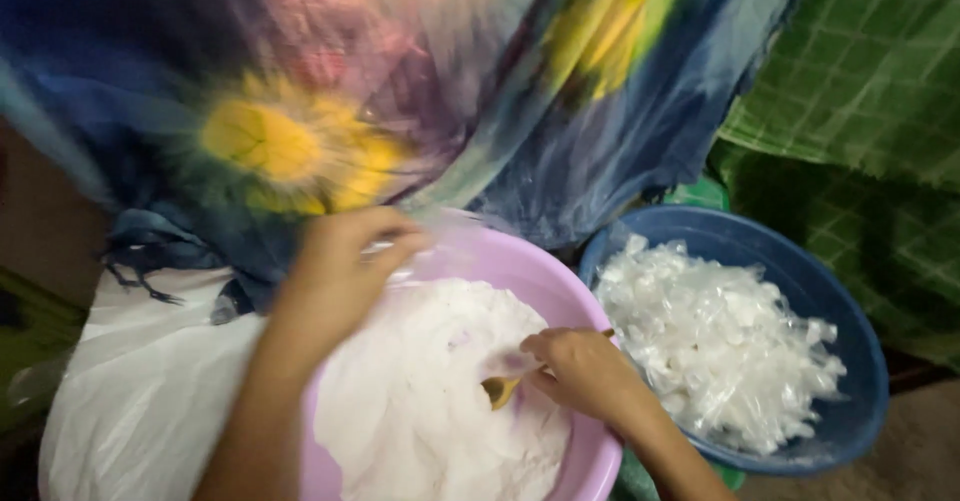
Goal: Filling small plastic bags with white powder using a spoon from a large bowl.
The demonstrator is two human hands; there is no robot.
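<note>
- The patterned cloth (400, 91), blue with yellow flowers, hangs across the top of my view, blurred, with a green checked cloth (860, 81) to its right.
- A white sack (140, 391) lies at the lower left, touching the pink basin.
- The pink basin (560, 291) sits in front of me, filled nearly to the rim with white powder (420, 401). I judge the powder loose and light, easy to spill if a scoop is tipped.
- The blue basin (850, 361) stands just beside it on the right, heaped with small filled clear packets (710, 351); they look soft and slippery.
- My left hand (345, 261) is above the pink basin's far rim, fingers pinched on a thin clear plastic bag (420, 256). It looks flimsy, best held by its mouth edge.
- My right hand (585, 366) is closed around the handle of a small wooden spoon (500, 391), its bowl touching the powder. It looks stiff and light.
</note>
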